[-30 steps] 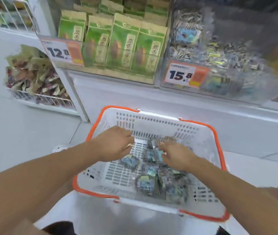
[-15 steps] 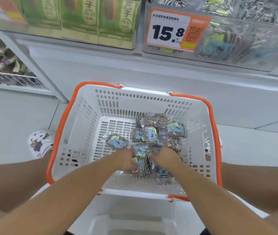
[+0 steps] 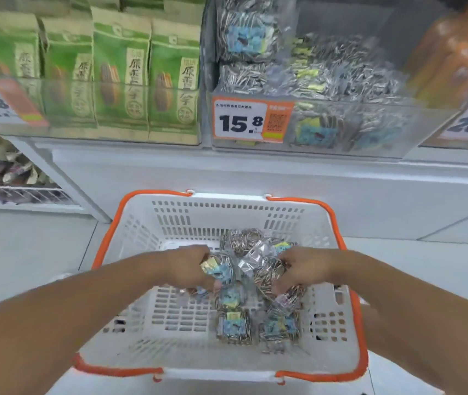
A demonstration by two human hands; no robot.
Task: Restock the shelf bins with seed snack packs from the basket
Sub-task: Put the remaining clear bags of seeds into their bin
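Shop aisle, white shelf front across the top of frame; both hands down in the basket (image 3: 338,306).

Basket sits low centre, directly under the clear bin (image 3: 341,129) tagged 15.8 at upper right, which already holds the same seed packs; likely parked there to keep the lift short. Left hand (image 3: 190,269), centre frame, has fingers curled round a pack (image 3: 217,267), blue label showing. Right hand (image 3: 298,269) clutches a bunch of packs (image 3: 267,272), fingers closed over them. Loose packs (image 3: 234,326) lie on the basket floor below the hands. Green bags (image 3: 121,69) fill the upper-left bin.
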